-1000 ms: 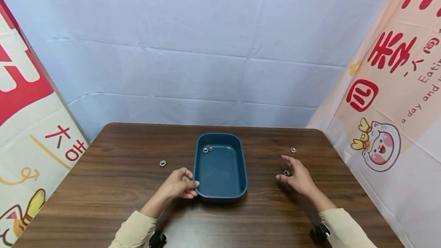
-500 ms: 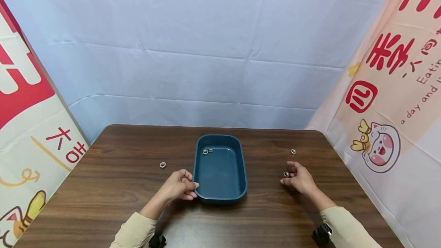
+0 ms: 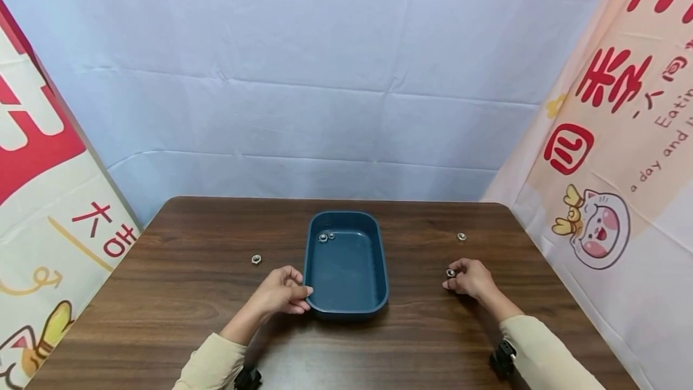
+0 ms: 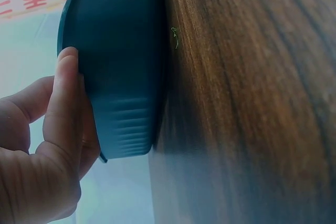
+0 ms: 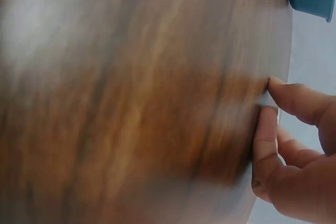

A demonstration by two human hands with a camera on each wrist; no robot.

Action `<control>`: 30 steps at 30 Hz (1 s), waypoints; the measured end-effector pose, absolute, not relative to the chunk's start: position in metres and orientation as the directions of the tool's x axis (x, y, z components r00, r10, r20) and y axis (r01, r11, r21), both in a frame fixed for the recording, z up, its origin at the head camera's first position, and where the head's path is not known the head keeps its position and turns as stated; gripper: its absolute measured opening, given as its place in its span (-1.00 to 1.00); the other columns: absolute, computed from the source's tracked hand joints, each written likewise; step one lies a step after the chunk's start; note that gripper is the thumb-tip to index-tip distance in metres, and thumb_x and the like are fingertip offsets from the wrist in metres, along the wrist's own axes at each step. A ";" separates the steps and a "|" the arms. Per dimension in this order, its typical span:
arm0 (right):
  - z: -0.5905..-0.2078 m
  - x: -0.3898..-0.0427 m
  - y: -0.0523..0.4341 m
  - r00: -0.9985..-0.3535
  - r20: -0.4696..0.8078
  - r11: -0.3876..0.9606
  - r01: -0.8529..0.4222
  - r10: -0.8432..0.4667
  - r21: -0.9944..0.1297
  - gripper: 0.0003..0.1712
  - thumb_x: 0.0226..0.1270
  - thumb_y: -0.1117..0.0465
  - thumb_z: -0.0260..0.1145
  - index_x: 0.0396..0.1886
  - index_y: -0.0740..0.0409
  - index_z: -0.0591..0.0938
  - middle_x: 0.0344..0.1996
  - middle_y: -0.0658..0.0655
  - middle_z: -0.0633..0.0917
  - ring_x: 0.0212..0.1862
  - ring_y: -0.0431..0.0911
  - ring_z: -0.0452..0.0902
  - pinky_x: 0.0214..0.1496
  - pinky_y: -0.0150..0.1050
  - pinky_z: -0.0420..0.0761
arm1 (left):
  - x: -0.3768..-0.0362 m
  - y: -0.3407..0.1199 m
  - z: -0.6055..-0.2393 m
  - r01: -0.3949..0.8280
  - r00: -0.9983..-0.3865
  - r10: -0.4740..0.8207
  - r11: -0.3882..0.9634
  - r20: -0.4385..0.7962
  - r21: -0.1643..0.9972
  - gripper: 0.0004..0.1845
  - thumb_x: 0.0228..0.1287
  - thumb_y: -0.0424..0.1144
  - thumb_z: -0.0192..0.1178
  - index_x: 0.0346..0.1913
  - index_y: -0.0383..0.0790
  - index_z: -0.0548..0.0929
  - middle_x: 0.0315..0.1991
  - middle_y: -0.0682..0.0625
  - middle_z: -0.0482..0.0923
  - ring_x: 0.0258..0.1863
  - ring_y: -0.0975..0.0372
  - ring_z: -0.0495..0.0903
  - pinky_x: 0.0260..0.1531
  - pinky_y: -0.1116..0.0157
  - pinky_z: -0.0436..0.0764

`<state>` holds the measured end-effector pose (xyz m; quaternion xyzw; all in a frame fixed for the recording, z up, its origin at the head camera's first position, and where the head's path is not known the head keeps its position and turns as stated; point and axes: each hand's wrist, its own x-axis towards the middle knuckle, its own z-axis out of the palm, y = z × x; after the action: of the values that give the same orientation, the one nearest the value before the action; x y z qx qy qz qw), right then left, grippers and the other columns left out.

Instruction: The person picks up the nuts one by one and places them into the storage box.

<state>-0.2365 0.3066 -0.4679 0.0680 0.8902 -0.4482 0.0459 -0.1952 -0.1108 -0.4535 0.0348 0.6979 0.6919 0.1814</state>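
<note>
Two nuts (image 3: 326,236) lie in the blue tray (image 3: 346,306) on the tabletop (image 3: 162,294) in the head view; two more lie loose. The right hand (image 3: 472,281) pinches a nut (image 3: 450,272) low over the wood, right of the tray. It could slip and roll (a fingertip hold only). In the left wrist view, the left hand (image 4: 44,145) curls round the tray's near corner. The blurred right wrist view shows fingers (image 5: 265,129) pressed together, the nut unseen.
</note>
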 end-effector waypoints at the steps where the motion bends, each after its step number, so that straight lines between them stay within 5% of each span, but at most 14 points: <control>1: -0.468 -0.237 0.307 -0.988 -0.132 0.610 0.155 0.083 -0.777 -0.52 -0.13 0.46 0.46 -0.13 0.47 0.52 -0.58 0.09 0.51 -0.57 -0.17 0.50 -0.55 -0.35 0.55 | -0.195 -0.111 -0.453 -0.202 -0.932 0.298 0.040 -0.204 0.979 -0.67 0.14 -0.47 0.23 -0.19 -0.46 0.27 -0.57 -0.16 0.47 -0.64 0.17 0.61 -0.61 0.26 0.65; 8: -0.469 -0.237 0.310 -0.991 -0.134 0.603 0.112 0.010 -0.790 -0.74 -0.06 0.45 0.44 -0.37 0.42 0.55 -0.54 0.11 0.58 -0.49 -0.12 0.55 -0.50 -0.30 0.59 | -0.196 -0.112 -0.454 -0.203 -0.933 0.297 0.032 -0.204 0.979 -0.68 0.12 -0.48 0.23 -0.21 -0.46 0.27 -0.57 -0.15 0.46 -0.64 0.18 0.61 -0.60 0.27 0.65; 19: -0.462 -0.243 0.333 -0.949 -0.231 0.375 0.139 -0.213 -0.916 -0.74 0.10 0.49 0.25 -0.20 0.51 0.44 -0.42 0.17 0.64 -0.32 -0.04 0.60 -0.30 -0.15 0.65 | -0.200 -0.110 -0.456 -0.208 -0.930 0.303 0.036 -0.209 0.978 -0.67 0.15 -0.49 0.20 -0.16 -0.51 0.26 -0.57 -0.17 0.47 -0.65 0.18 0.61 -0.63 0.31 0.64; 26: -0.469 -0.239 0.326 -0.978 -0.165 0.072 0.157 -0.125 -0.985 -0.72 0.15 0.55 0.18 -0.11 0.52 0.43 -0.34 0.16 0.61 -0.30 -0.12 0.62 -0.23 -0.26 0.64 | -0.199 -0.111 -0.459 -0.210 -0.929 0.306 0.027 -0.208 0.977 -0.68 0.12 -0.48 0.23 -0.20 -0.46 0.28 -0.58 -0.16 0.48 -0.65 0.18 0.61 -0.62 0.29 0.64; 30: -0.472 -0.238 0.320 -0.987 -0.135 0.012 0.134 -0.090 -0.991 -0.71 0.15 0.54 0.20 -0.10 0.51 0.44 -0.31 0.15 0.60 -0.29 -0.14 0.62 -0.22 -0.29 0.64 | -0.199 -0.111 -0.459 -0.203 -0.931 0.307 0.022 -0.200 0.979 -0.68 0.12 -0.47 0.23 -0.21 -0.47 0.28 -0.59 -0.17 0.48 -0.65 0.18 0.61 -0.63 0.31 0.64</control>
<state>-0.2382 0.3202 -0.4717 0.0155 0.7069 -0.7026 0.0799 -0.1989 -0.1115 -0.4585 0.0378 0.6913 0.6982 0.1825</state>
